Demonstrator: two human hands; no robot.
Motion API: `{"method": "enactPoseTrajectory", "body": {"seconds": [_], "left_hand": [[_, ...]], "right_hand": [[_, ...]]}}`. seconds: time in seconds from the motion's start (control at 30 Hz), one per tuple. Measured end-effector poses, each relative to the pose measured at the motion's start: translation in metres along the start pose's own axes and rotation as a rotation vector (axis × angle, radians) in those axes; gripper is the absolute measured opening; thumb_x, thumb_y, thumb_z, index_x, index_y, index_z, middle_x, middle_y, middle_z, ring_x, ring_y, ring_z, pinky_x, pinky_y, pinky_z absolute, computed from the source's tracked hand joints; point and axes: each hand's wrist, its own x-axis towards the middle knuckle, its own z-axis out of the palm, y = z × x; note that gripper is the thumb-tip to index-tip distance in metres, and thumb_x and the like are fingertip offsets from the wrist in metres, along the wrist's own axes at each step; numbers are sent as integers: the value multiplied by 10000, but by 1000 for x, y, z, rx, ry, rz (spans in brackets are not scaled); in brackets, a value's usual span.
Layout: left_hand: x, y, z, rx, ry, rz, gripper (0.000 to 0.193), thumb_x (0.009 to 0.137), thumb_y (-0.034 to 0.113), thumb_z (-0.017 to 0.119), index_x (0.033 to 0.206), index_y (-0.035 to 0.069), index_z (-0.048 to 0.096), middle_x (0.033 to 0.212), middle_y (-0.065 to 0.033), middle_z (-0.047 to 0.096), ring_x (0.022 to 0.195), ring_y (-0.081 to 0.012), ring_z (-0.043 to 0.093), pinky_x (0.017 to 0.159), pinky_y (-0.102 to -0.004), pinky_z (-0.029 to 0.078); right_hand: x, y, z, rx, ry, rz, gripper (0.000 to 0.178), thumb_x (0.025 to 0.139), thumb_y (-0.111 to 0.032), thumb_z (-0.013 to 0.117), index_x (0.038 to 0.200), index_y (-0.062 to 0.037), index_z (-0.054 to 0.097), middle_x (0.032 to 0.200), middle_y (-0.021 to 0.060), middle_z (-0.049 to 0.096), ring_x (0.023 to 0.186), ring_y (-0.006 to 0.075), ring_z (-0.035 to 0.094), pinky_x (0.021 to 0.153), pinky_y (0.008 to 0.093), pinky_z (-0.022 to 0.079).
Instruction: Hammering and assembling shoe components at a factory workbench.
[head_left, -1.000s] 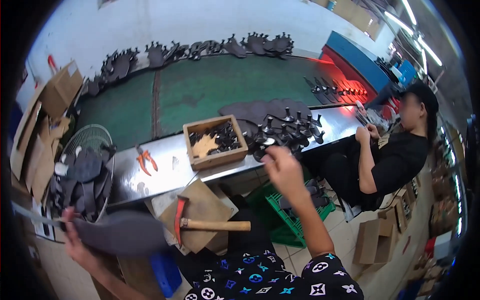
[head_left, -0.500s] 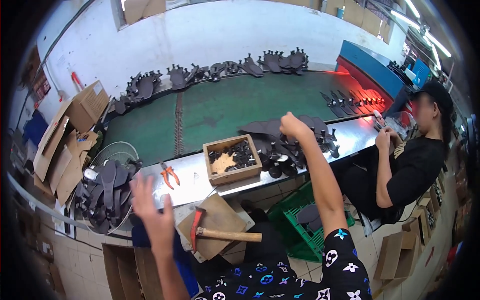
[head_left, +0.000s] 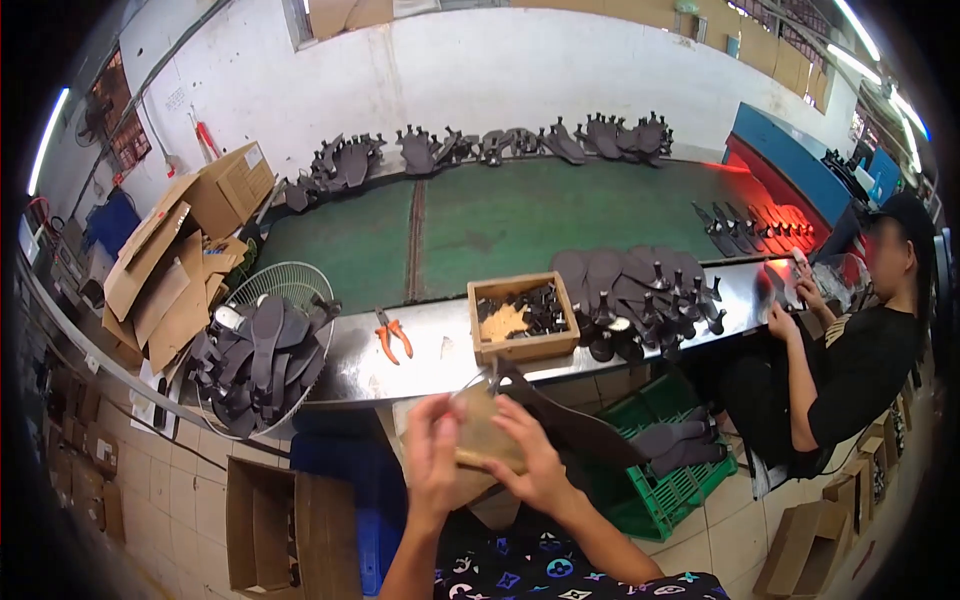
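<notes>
**Item count at the workstation**

On the tabletop [head_left: 420,355]: one wooden box [head_left: 522,318], one pair of orange-handled pliers [head_left: 393,334]. One green crate [head_left: 665,490], one wire basket [head_left: 268,345]. Two persons present. Dark soles are too numerous and overlapped to count.

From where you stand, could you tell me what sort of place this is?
Most likely a shoe workshop or factory line: dark shoe soles heaped along a green conveyor belt, a wooden box of small parts, and orange-handled pliers on the steel bench.

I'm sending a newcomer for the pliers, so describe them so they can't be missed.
Start at the long shiny metal ledge fronting the green conveyor belt. Left of the small wooden box lie the pliers, alone, the only orange-handled thing among dark shoe soles.
</notes>
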Motion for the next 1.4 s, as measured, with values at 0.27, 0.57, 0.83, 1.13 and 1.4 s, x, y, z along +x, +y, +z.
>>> {"method": "enactPoseTrajectory", "body": {"seconds": [0.27, 0.57, 0.83, 1.13, 1.4], "left_hand": [[13, -21, 3, 486, -113, 69, 344, 989, 156, 568, 1278, -30, 582, 1300, -191, 622, 1223, -332, 590, 1067, -386, 425], [-2, -13, 4, 186, -13, -305, 255, 1018, 77, 507, 1214, -46, 614, 1228, -133, 654, 1167, -204, 602, 1042, -326, 431], [-11, -1, 27, 411, -195, -100, 256, 941, 52, 594, 1185, -14, 635, 1290, -164, 627, 1233, -293, 578, 1057, -371, 420], [-37, 7, 10, 311, -179, -151, 227, 955, 55, 582, 1164, -9, 647, 1267, -162, 637, 1191, -299, 606, 1024, -364, 448], [-102, -8, 16, 212, -485, -18, 248, 913, -9, 597, 1153, 3, 657, 1122, -157, 675, 1065, -284, 660, 904, -351, 534]], "right_hand": [[-41, 118, -60, -280, 543, 544, 156, 969, -161, 590, 981, -7, 605, 880, 116, 610, 812, 218, 594, 723, 325, 486], [-117, 226, 36, 229, -99, 800, 571, 976, -476, 590, 770, 56, 568, 701, 201, 536, 679, 170, 466, 657, 381, 426], [-131, 268, -6, 60, 23, 823, 441, 1039, -410, 512, 747, -83, 567, 661, -52, 464, 621, 68, 447, 563, 275, 380], [-171, 208, 38, 431, 475, 1010, 663, 1051, -522, 416, 707, 8, 618, 663, 51, 597, 620, 128, 560, 627, 292, 453], [-172, 217, -42, 1086, 703, 904, 723, 1004, -683, 243, 643, -86, 434, 605, 121, 500, 304, 208, 327, 292, 365, 257]]}}
